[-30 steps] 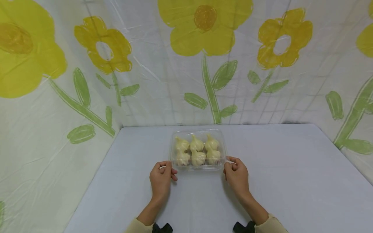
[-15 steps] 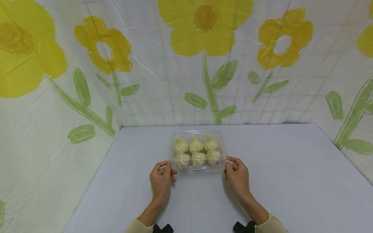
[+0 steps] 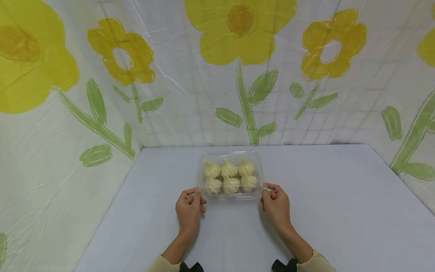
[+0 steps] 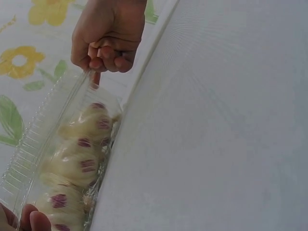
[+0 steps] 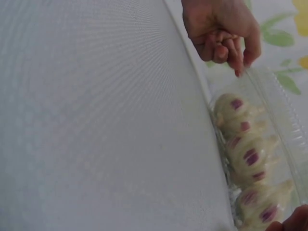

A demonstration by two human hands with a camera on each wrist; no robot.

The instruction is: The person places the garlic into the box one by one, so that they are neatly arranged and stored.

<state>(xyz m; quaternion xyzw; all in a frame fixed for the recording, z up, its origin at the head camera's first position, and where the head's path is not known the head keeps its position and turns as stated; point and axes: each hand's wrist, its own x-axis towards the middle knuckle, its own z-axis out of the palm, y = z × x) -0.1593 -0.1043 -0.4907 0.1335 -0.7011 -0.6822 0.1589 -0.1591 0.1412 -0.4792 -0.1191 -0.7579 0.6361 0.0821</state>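
Observation:
A clear plastic clamshell box [image 3: 229, 196] is at the far middle of the table in the head view. Inside it sit several pale garlic bulbs [image 3: 232, 186], laid in two rows; the wrist views show purple patches on them. My left hand [image 3: 189, 209] pinches the box's near left corner between thumb and fingers. At the near right corner, my right hand [image 3: 276, 206] pinches the box the same way. The left wrist view shows the right hand [image 4: 109, 36] beyond the bulbs, while the right wrist view has the left hand [image 5: 224, 33] at its top.
The table [image 3: 319, 211] has a white cover and ends just behind the box. A white curtain [image 3: 190, 113] printed with yellow flowers hangs behind and along both sides. Beige sleeves [image 3: 164, 264] and dark wrist straps [image 3: 284, 265] appear at the bottom edge.
Almost nothing differs. Both hands keep their hold on the box corners, and the garlic bulbs inside shift very slightly.

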